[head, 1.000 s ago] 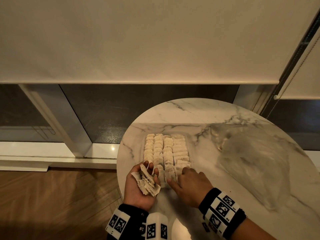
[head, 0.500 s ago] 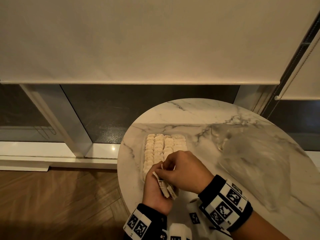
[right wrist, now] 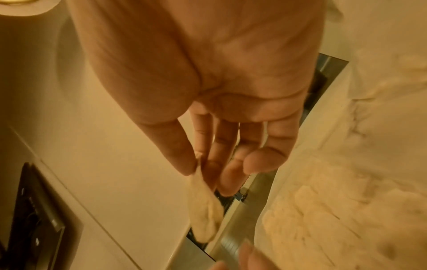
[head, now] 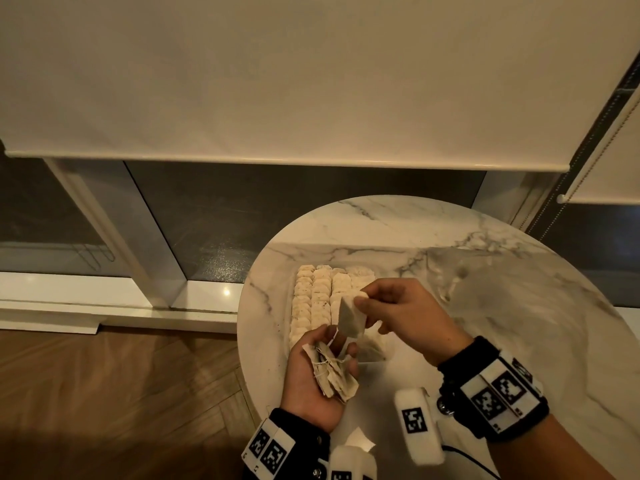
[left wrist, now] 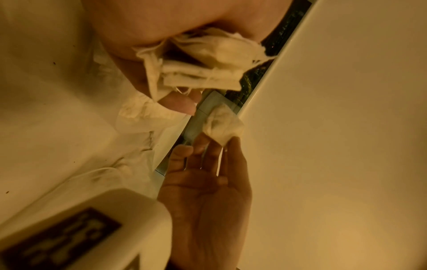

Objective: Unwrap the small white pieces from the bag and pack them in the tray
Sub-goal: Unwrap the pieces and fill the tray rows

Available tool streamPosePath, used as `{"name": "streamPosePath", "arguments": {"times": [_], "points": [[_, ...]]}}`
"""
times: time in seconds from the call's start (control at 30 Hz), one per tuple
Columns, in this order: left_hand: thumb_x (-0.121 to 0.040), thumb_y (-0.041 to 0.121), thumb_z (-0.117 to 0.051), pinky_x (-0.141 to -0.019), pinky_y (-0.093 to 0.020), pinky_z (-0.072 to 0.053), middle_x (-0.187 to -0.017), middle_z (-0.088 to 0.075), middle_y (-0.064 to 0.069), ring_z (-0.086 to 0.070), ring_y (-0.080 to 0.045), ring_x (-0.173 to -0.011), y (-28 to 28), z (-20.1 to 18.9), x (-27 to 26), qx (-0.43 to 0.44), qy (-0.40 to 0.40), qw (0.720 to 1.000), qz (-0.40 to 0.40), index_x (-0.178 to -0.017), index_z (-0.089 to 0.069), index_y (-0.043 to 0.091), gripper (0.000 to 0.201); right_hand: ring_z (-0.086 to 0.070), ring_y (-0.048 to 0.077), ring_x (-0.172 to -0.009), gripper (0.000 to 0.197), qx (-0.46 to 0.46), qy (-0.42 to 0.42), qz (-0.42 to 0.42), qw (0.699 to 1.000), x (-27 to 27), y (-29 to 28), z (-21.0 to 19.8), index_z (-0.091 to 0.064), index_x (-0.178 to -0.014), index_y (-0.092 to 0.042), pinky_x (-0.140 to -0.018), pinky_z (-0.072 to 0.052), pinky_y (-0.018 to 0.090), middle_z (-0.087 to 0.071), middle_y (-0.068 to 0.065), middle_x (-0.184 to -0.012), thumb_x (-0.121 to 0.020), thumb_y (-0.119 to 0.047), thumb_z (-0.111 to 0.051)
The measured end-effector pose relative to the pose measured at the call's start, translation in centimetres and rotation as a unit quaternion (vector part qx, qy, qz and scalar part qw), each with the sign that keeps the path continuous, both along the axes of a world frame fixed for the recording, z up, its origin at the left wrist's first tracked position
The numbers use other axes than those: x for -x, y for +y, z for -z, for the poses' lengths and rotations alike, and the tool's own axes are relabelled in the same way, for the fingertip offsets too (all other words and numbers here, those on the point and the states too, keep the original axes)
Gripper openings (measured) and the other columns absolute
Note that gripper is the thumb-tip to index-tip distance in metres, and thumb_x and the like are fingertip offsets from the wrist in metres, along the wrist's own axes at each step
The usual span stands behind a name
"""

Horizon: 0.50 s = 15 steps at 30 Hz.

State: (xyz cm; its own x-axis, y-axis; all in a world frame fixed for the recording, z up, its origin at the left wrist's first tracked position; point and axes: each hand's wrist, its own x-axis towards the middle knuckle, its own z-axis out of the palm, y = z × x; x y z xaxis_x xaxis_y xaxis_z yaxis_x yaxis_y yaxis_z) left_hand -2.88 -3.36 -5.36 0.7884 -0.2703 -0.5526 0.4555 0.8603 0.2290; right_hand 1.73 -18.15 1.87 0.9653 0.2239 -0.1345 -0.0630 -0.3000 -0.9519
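Head view first: right hand (head: 405,315) hangs above the near part of the tray (head: 292,306), thumb and forefinger pinching the top corner of one small white piece (head: 351,318), the other fingers loosely curled. That piece dangles just left of the hand, over the near rows of packed pieces (head: 320,296). Left hand (head: 317,375) lies palm up just near and left of it, fingers curled round a bundle of pieces (head: 334,374) with thin strings showing. The tray sits on the left part of the round marble tabletop (head: 519,358), its rows running from far to near. A clear plastic bag (head: 519,306) lies crumpled to the right of the tray, well apart from both hands. Both wrists wear black bands with checkered markers.

Left wrist view: the left hand (left wrist: 148,36) fills the top, its fingers closed on the frayed bundle (left wrist: 208,60). Below it the right hand (left wrist: 208,182) reaches in, fingertips pinching the single piece (left wrist: 223,126), which stands apart from the bundle.

Right wrist view: the right hand's (right wrist: 208,91) palm faces the camera; thumb and forefinger nip the piece (right wrist: 204,208) at its top edge and it hangs edge-on below them. The remaining fingers are relaxed and hold nothing. Blurred packed rows (right wrist: 335,219) show at the right.
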Motion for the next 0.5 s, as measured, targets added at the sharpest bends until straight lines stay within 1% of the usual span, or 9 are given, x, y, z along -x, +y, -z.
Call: {"name": "streamPosePath", "arguments": {"times": [0.07, 0.1, 0.2, 0.27, 0.3, 0.37, 0.43, 0.5], "points": [[-0.087, 0.025, -0.062, -0.050, -0.023, -0.055, -0.091, -0.068, 0.000, -0.064, -0.019, -0.073, 0.4, 0.1, 0.0, -0.014, 0.011, 1.000, -0.010, -0.096, -0.067, 0.016, 0.013, -0.066, 0.016, -0.068, 0.012, -0.014, 0.003, 0.007, 1.000, -0.3, -0.4, 0.0, -0.072, -0.090, -0.003, -0.061, -0.050, 0.027, -0.074, 0.013, -0.078, -0.094, -0.014, -0.067], [-0.089, 0.025, -0.062, -0.051, -0.024, -0.055, -0.090, -0.068, 0.000, -0.063, -0.020, -0.076, 0.7, 0.0, 0.0, -0.019, 0.013, 1.000, -0.015, -0.092, -0.067, 0.016, 0.011, -0.066, 0.017, -0.069, 0.012, -0.015, 0.003, 0.015, 1.000, -0.6, -0.5, 0.2, -0.071, -0.092, -0.002, -0.061, -0.051, 0.028, -0.074, 0.017, -0.081, -0.094, -0.013, -0.067], [-0.092, 0.028, -0.059, -0.054, -0.025, -0.056, -0.089, -0.069, -0.001, -0.063, -0.021, -0.080, 1.9, -0.2, -0.2, -0.017, 0.024, 0.999, -0.040, -0.087, -0.068, 0.015, 0.016, -0.067, 0.017, -0.069, 0.011, 0.009, -0.004, 0.029, 1.000, -1.4, -0.5, 1.3, -0.069, -0.092, -0.001, -0.063, -0.055, 0.032, -0.073, 0.022, -0.086, -0.095, -0.010, -0.064], [-0.092, 0.028, -0.058, -0.057, -0.026, -0.056, -0.089, -0.069, 0.000, -0.064, -0.021, -0.081, 3.0, -0.1, -0.5, -0.025, 0.034, 0.998, -0.053, -0.087, -0.068, 0.017, 0.016, -0.068, 0.017, -0.070, 0.009, 0.063, -0.010, 0.012, 0.998, -1.9, -0.3, 2.6, -0.068, -0.090, -0.008, -0.068, -0.059, 0.035, -0.073, 0.018, -0.084, -0.096, -0.012, -0.062], [-0.092, 0.029, -0.058, -0.058, -0.026, -0.056, -0.090, -0.068, 0.001, -0.065, -0.021, -0.081, 3.5, 0.1, -0.6, -0.030, 0.037, 0.997, -0.060, -0.088, -0.068, 0.017, 0.016, -0.068, 0.017, -0.070, 0.009, 0.098, -0.009, -0.003, 0.995, -2.1, -0.1, 3.4, -0.067, -0.089, -0.014, -0.071, -0.061, 0.036, -0.073, 0.015, -0.082, -0.097, -0.013, -0.061], [-0.093, 0.028, -0.057, -0.056, -0.025, -0.057, -0.092, -0.067, 0.001, -0.064, -0.021, -0.081, 4.1, 0.3, -0.7, -0.033, 0.039, 0.996, -0.074, -0.088, -0.067, 0.017, 0.016, -0.070, 0.017, -0.068, 0.009, 0.159, 0.008, -0.034, 0.987, -2.5, 0.2, 4.8, -0.064, -0.092, -0.020, -0.075, -0.062, 0.040, -0.073, 0.007, -0.082, -0.098, -0.015, -0.059], [-0.093, 0.027, -0.056, -0.054, -0.026, -0.057, -0.093, -0.067, 0.001, -0.063, -0.021, -0.082, 4.3, 0.3, -0.7, -0.026, 0.038, 0.996, -0.079, -0.087, -0.067, 0.017, 0.016, -0.071, 0.021, -0.069, 0.009, 0.193, 0.032, -0.058, 0.979, -2.9, 0.7, 5.6, -0.064, -0.097, -0.019, -0.076, -0.062, 0.043, -0.072, 0.008, -0.087, -0.098, -0.012, -0.058], [-0.093, 0.027, -0.057, -0.052, -0.025, -0.056, -0.091, -0.067, 0.001, -0.063, -0.021, -0.081, 4.2, 0.2, -0.6, -0.026, 0.037, 0.996, -0.079, -0.085, -0.066, 0.017, 0.016, -0.073, 0.023, -0.073, 0.012, 0.227, 0.052, -0.083, 0.969, -3.4, 1.3, 5.9, -0.066, -0.099, -0.018, -0.074, -0.063, 0.040, -0.072, 0.007, -0.091, -0.097, -0.010, -0.057]]}}
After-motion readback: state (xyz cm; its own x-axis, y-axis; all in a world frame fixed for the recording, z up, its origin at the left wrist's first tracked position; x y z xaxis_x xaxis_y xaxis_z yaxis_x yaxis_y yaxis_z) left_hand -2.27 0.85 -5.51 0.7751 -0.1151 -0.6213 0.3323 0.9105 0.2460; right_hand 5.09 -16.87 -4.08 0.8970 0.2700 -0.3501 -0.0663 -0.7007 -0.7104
